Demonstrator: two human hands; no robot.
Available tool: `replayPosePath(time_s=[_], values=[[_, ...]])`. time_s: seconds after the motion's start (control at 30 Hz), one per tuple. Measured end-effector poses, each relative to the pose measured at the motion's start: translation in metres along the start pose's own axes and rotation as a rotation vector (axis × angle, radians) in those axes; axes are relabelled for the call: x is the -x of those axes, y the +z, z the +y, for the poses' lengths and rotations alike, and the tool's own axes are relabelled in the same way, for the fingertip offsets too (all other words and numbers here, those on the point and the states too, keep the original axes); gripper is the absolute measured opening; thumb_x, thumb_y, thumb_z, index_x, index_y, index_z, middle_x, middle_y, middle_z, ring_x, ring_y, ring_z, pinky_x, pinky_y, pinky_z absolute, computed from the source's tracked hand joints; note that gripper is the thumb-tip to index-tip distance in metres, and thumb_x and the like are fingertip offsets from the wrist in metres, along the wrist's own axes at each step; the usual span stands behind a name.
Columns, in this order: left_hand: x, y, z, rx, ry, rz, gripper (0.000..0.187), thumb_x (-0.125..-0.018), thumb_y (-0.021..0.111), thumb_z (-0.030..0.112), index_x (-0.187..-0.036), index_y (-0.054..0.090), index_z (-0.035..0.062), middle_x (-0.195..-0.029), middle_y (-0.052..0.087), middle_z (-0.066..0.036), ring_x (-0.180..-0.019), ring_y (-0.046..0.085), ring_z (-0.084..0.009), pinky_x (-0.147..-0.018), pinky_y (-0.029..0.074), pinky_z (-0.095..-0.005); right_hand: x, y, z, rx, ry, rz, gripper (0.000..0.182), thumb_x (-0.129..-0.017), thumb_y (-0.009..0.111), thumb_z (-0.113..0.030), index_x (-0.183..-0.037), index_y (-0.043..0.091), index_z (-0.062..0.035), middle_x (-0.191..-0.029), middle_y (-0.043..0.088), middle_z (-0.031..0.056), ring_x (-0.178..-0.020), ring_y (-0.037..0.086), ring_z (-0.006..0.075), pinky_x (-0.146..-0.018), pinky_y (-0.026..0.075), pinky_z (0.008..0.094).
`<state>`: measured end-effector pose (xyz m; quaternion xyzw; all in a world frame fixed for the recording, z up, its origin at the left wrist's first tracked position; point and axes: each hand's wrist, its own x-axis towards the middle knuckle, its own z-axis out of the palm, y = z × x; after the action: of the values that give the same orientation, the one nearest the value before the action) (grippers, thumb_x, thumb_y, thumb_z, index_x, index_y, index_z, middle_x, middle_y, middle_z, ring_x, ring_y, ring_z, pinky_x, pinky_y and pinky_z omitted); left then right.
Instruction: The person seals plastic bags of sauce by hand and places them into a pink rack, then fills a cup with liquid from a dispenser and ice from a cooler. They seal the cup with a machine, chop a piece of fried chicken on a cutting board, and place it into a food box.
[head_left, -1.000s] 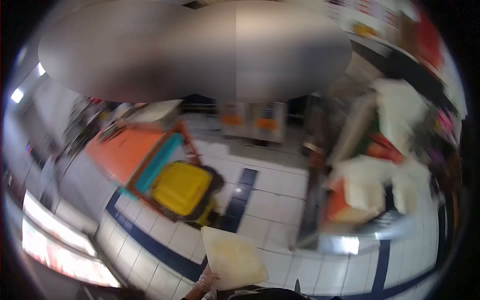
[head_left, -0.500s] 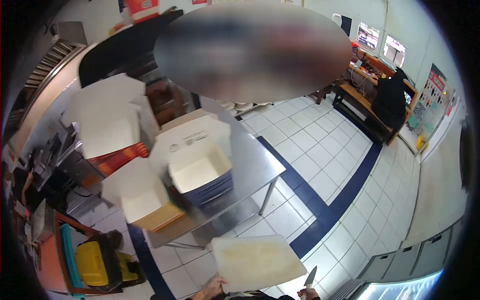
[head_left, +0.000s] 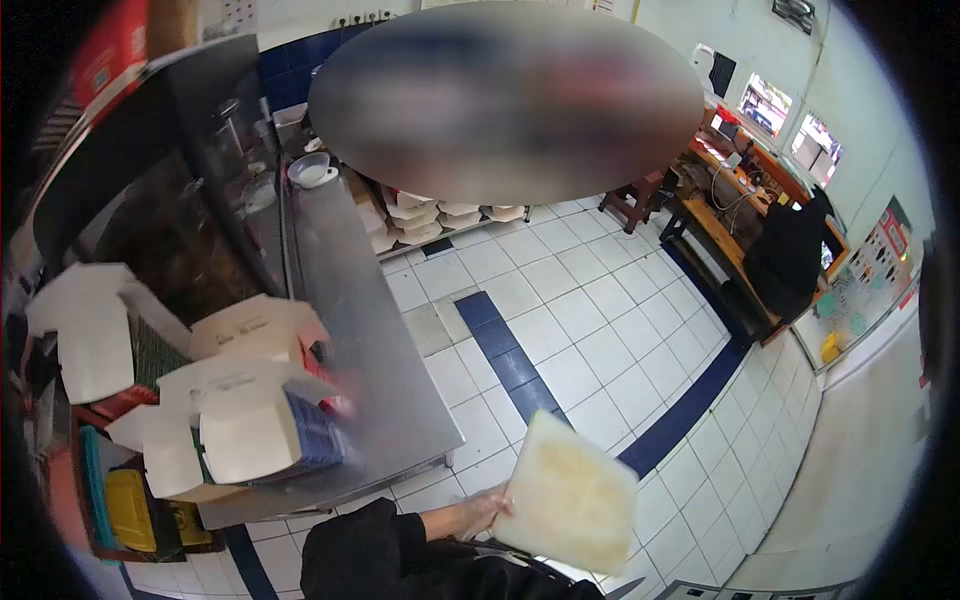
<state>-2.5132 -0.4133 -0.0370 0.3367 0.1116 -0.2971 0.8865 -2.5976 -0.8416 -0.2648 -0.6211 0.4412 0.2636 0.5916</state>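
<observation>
My left hand (head_left: pixel 485 512), which seems to wear a thin clear glove, is closed on the left edge of a white cutting board (head_left: pixel 575 495). The board is tilted, held out over the tiled floor, with yellowish stains on its face. Below it, at the bottom edge of the view, part of a knife blade (head_left: pixel 626 588) shows. My right hand is out of view, so its hold on the knife is hidden.
A steel table (head_left: pixel 395 400) on the left carries stacks of open cardboard boxes (head_left: pixel 250 430). Behind it are more folded boxes (head_left: pixel 410 215) on a low shelf. At the right stand a wooden bench (head_left: pixel 720 225) and a black-draped chair (head_left: pixel 790 260). A yellow container (head_left: pixel 130 510) sits lower left.
The view has turned and the steel table now lies farther left. The board has swung to a steeper tilt in my left hand. My right hand has dropped out of view, leaving some blade.
</observation>
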Motion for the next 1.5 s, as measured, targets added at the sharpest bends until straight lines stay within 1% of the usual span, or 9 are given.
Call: replayPosePath(time_s=[0.27,0.6,0.87,1.03,1.07,1.13,1.2,1.4,1.5], values=[[-0.079,0.018,0.114,0.332,0.313,0.183,0.07,-0.06,0.052,-0.001,-0.129,0.038,0.0028,-0.112,0.053,-0.012,-0.106,0.054,-0.0254,-0.092,0.046,-0.0387,-0.097,0.024,-0.16,0.104,-0.101,-0.021,0.011,-0.078,0.049,0.004,-0.088,0.047,0.0096,-0.07,0.057,0.0211,-0.049,0.056,0.0269,-0.041,0.046,0.0371],[-0.089,-0.041,0.277,0.491,1.357,0.567,0.061,-0.063,0.049,-0.003,-0.123,0.04,-0.0075,-0.117,0.051,-0.018,-0.109,0.052,-0.0333,-0.095,0.046,-0.0448,-0.233,0.169,-0.446,0.101,-0.243,-0.307,0.022,-0.079,0.052,0.001,-0.097,0.04,0.004,-0.069,0.054,0.0155,-0.046,0.054,0.0249,-0.036,0.042,0.0354],[-0.104,-0.171,0.345,0.645,1.7,0.802,0.05,-0.068,0.05,-0.001,-0.117,0.048,0.0003,-0.112,0.054,-0.013,-0.106,0.054,-0.0276,-0.093,0.045,-0.0421,-0.274,0.404,-0.588,0.662,-0.387,-0.327,0.046,-0.072,0.061,-0.007,-0.111,0.037,-0.0044,-0.076,0.057,0.0156,-0.063,0.058,0.0274,-0.049,0.044,0.0351],[-0.149,-0.279,0.333,0.819,1.853,0.776,0.044,-0.079,0.05,0.003,-0.121,0.044,-0.0057,-0.119,0.05,-0.018,-0.108,0.052,-0.03,-0.093,0.045,-0.039,-0.354,0.595,-0.612,1.067,-0.966,-0.299,0.053,-0.067,0.071,-0.018,-0.11,0.048,0.0012,-0.084,0.063,0.0162,-0.078,0.064,0.0319,-0.064,0.052,0.0375],[-0.15,-0.297,0.328,0.346,1.534,1.495,0.044,-0.08,0.052,0.013,-0.121,0.047,-0.0028,-0.117,0.053,-0.017,-0.106,0.054,-0.0299,-0.093,0.044,-0.0404,-0.281,0.63,-0.635,0.933,-0.8,-0.506,0.048,-0.07,0.067,-0.012,-0.111,0.046,-0.0004,-0.081,0.062,0.0154,-0.069,0.063,0.0295,-0.055,0.051,0.0364],[-0.141,-0.341,0.323,-0.161,1.029,2.105,0.046,-0.081,0.055,0.023,-0.121,0.05,0.0001,-0.114,0.056,-0.016,-0.104,0.055,-0.0299,-0.092,0.043,-0.0419,-0.187,0.7,-0.667,0.781,-0.617,-0.759,0.043,-0.073,0.061,-0.004,-0.112,0.043,-0.0031,-0.076,0.062,0.0142,-0.057,0.062,0.0257,-0.043,0.047,0.0337],[-0.133,-0.35,0.345,0.619,1.045,2.237,0.052,-0.08,0.058,0.023,-0.125,0.045,0.0001,-0.12,0.051,-0.018,-0.112,0.048,-0.0317,-0.097,0.036,-0.0453,-0.169,0.765,-0.683,0.707,-0.643,-0.989,0.041,-0.076,0.056,0.003,-0.113,0.041,-0.0062,-0.072,0.061,0.0128,-0.046,0.058,0.0212,-0.034,0.041,0.0291],[-0.096,-0.224,0.559,0.162,0.121,3.231,0.067,-0.082,0.058,0.014,-0.138,0.024,0.0013,-0.139,0.028,-0.022,-0.129,0.027,-0.0366,-0.107,0.02,-0.0482,-0.21,0.95,-0.703,0.852,-1.054,-1.149,0.031,-0.08,0.059,-0.009,-0.109,0.05,-0.0045,-0.063,0.058,0.0072,-0.041,0.05,0.0153,-0.036,0.038,0.0292],[-0.07,-0.252,0.645,-0.476,0.57,3.119,0.062,-0.083,0.057,0.014,-0.136,0.029,-0.0001,-0.134,0.035,-0.022,-0.127,0.031,-0.0368,-0.106,0.022,-0.0461,-0.191,1.047,-0.731,0.946,-1.363,-1.084,0.048,-0.076,0.069,-0.022,-0.113,0.052,0.0025,-0.062,0.059,0.012,-0.045,0.052,0.0192,-0.043,0.04,0.0316]])
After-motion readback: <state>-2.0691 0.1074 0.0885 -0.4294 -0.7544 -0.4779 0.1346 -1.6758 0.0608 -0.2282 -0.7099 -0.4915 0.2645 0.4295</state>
